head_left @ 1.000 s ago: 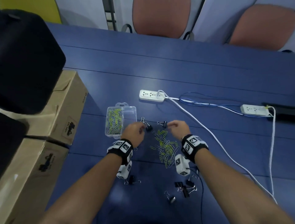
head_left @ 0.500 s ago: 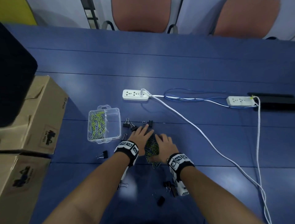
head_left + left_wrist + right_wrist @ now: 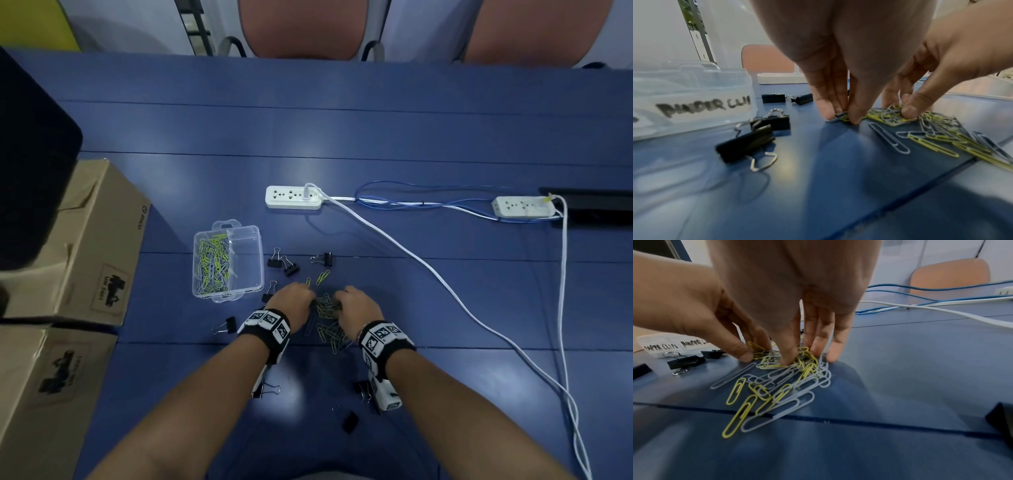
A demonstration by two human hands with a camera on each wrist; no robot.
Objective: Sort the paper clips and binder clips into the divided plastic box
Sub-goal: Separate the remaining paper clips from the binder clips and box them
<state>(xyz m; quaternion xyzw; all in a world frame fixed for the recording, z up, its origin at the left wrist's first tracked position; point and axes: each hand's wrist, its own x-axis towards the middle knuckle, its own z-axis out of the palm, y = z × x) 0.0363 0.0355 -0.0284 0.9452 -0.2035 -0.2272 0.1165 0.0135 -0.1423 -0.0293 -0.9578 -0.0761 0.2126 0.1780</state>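
Note:
A pile of yellow-green and grey paper clips (image 3: 329,325) lies on the blue table between my hands. My left hand (image 3: 310,301) pinches a few clips at the pile's left end between thumb and fingers (image 3: 854,118). My right hand (image 3: 337,303) is curled over a clump of clips, with the thumb (image 3: 787,361) and fingers squeezing it together. The clear divided box (image 3: 262,260) stands to the left. Its left compartment holds paper clips (image 3: 212,263); its right one, labelled for binder clips (image 3: 702,105), looks empty. Several black binder clips (image 3: 291,269) lie scattered around.
Two white power strips (image 3: 294,198) (image 3: 522,206) lie further back, and a white cable (image 3: 411,257) runs down the right side. Cardboard boxes (image 3: 92,246) line the table's left edge. More binder clips (image 3: 349,421) lie near my forearms.
Both hands have drawn back from the far end of the pile, raking the clips together. Their fingers have gone from flat on the table to curled around clips.

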